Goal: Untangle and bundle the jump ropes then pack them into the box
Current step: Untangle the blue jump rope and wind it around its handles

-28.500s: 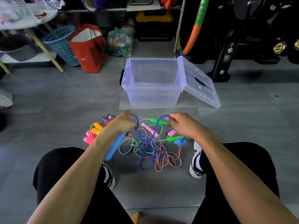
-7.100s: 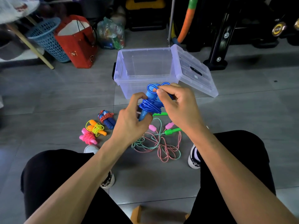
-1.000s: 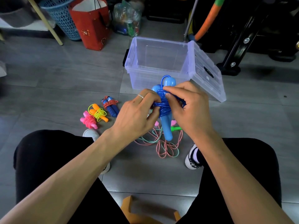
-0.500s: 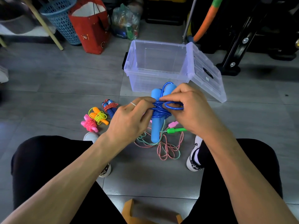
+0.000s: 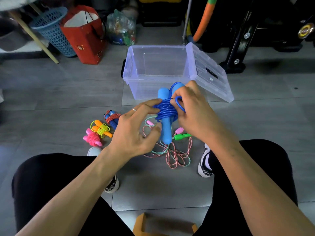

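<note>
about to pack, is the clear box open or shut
Open: the clear box has its lid swung off to the right side, and nothing shows inside.

Box (image 5: 153,82) mouth open upward, lid (image 5: 209,72) hanging off its right side. Bare floor (image 5: 68,92) left of box. Loose rope tangle (image 5: 172,155) between feet; three bundles (image 5: 100,132) to its left.

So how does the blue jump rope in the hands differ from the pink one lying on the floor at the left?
The blue jump rope is held in the air by both hands, left hand and right hand; the pink jump rope lies on the floor untouched. The blue one's last loop still sticks out at the right hand's fingers, while the pink bundle looks finished. Blue's handles look larger. Both have cord wound round paired handles, and neither is in the box.
</note>
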`<state>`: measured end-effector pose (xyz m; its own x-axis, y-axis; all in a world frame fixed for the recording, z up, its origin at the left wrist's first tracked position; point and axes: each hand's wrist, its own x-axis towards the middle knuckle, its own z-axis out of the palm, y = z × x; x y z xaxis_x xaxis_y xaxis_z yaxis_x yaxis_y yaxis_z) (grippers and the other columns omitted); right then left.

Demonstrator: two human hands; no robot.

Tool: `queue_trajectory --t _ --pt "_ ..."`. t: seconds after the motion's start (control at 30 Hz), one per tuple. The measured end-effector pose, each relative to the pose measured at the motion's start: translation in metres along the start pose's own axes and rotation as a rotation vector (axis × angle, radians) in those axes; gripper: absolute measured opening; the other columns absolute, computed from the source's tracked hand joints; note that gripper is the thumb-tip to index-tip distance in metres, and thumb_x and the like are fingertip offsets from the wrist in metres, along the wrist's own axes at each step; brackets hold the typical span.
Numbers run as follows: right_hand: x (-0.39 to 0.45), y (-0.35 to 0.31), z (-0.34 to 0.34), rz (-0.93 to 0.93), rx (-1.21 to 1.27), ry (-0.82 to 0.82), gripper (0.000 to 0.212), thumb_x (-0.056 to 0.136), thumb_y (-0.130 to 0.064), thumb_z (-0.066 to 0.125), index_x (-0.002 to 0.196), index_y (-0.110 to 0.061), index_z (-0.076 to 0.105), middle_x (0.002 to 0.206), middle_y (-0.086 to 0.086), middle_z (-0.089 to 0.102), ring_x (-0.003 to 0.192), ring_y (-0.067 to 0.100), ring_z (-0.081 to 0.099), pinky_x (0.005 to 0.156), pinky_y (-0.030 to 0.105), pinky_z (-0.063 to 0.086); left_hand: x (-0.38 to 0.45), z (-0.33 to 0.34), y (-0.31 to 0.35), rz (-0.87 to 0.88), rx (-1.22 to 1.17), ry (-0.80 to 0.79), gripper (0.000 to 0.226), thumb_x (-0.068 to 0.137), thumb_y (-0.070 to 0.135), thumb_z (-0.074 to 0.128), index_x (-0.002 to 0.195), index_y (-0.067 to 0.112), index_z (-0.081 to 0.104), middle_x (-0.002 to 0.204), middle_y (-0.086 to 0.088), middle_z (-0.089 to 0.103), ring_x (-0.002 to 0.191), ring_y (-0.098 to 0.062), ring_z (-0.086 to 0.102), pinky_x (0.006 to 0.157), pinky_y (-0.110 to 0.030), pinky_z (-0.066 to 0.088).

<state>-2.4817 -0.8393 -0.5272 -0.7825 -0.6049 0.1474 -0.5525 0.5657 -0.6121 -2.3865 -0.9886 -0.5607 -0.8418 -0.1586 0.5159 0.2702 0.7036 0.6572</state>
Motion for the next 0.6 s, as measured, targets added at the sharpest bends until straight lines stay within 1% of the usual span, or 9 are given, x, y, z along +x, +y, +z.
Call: queue_trajectory --t 0.07,0.13,0.17,0.23,0.3,0.4,0.5,0.57,0.6 --pt "-0.001 -0.003 0.002 -0.017 0.039 0.075 0.012 0.093 -0.010 0.057 0.101 -0.002 0.054 0.102 0.000 0.035 0.067 0.007 0.041 0.069 0.028 0.039 0.008 -0.001 0.006 -0.151 -0.116 0.071 0.015 0.088 0.019 0.056 0.083 0.011 0.067 0.104 0.001 0.072 0.085 0.006 0.063 0.074 -0.010 0.043" --pt "-0.002 -0.006 0.007 -0.057 0.020 0.101 0.012 0.090 -0.008 0.060 0.099 -0.001 0.055 0.102 0.002 0.038 0.066 0.009 0.042 0.063 0.028 0.037 0.019 -0.002 0.007 -0.279 -0.184 0.120 0.016 0.091 0.018 0.062 0.076 0.022 0.062 0.089 0.007 0.072 0.074 -0.003 0.065 0.069 -0.018 0.050" --pt "-0.002 -0.007 0.010 -0.068 -0.012 0.095 0.013 0.089 -0.006 0.061 0.099 -0.001 0.055 0.104 0.005 0.040 0.067 0.013 0.043 0.060 0.027 0.033 0.023 -0.004 0.005 -0.329 -0.205 0.099 0.015 0.090 0.015 0.066 0.078 0.024 0.061 0.086 0.009 0.069 0.073 -0.007 0.065 0.067 -0.021 0.052" --pt "-0.001 -0.007 0.013 -0.074 -0.088 0.071 0.016 0.086 -0.003 0.062 0.101 -0.001 0.054 0.108 0.010 0.043 0.069 0.020 0.044 0.057 0.026 0.026 0.028 -0.008 0.001 -0.391 -0.211 -0.020 0.015 0.087 0.011 0.069 0.096 0.023 0.065 0.088 0.007 0.063 0.076 -0.013 0.064 0.064 -0.020 0.052" --pt "0.000 -0.007 0.014 -0.075 -0.128 0.053 0.020 0.085 -0.005 0.064 0.102 -0.001 0.054 0.109 0.010 0.042 0.069 0.022 0.045 0.056 0.026 0.025 0.030 -0.011 -0.004 -0.351 -0.131 -0.135 0.025 0.086 0.009 0.069 0.106 0.023 0.070 0.092 0.006 0.061 0.081 -0.010 0.063 0.070 -0.018 0.052" --pt "-0.002 -0.007 0.018 -0.071 -0.152 0.003 0.025 0.082 -0.004 0.067 0.103 -0.002 0.053 0.108 0.008 0.041 0.070 0.025 0.049 0.056 0.034 0.034 0.032 -0.014 -0.007 -0.299 -0.060 -0.246 0.026 0.081 0.005 0.069 0.099 0.023 0.074 0.092 0.003 0.059 0.084 -0.009 0.061 0.078 -0.016 0.050" --pt "-0.001 -0.004 0.024 -0.083 -0.105 -0.065 0.019 0.082 0.001 0.061 0.099 -0.001 0.053 0.103 0.007 0.038 0.072 0.031 0.050 0.064 0.043 0.042 0.033 -0.012 -0.011 -0.326 0.023 -0.302 0.020 0.077 0.008 0.069 0.077 0.027 0.063 0.085 0.005 0.053 0.073 -0.011 0.055 0.070 -0.013 0.044" --pt "0.002 0.000 0.027 -0.105 -0.053 -0.124 0.009 0.088 -0.005 0.060 0.096 -0.001 0.057 0.095 0.005 0.039 0.073 0.029 0.049 0.066 0.036 0.039 0.027 -0.007 -0.014 -0.313 0.125 -0.356 0.017 0.078 0.011 0.065 0.073 0.023 0.054 0.081 0.006 0.046 0.066 -0.012 0.048 0.061 -0.018 0.037" --pt "0.005 0.002 0.026 -0.108 -0.023 -0.144 0.011 0.092 -0.011 0.060 0.093 0.000 0.059 0.089 0.005 0.042 0.072 0.027 0.050 0.064 0.032 0.036 0.023 -0.004 -0.015 -0.293 0.149 -0.378 0.014 0.080 0.011 0.063 0.075 0.019 0.053 0.081 0.005 0.043 0.065 -0.013 0.045 0.062 -0.021 0.034"
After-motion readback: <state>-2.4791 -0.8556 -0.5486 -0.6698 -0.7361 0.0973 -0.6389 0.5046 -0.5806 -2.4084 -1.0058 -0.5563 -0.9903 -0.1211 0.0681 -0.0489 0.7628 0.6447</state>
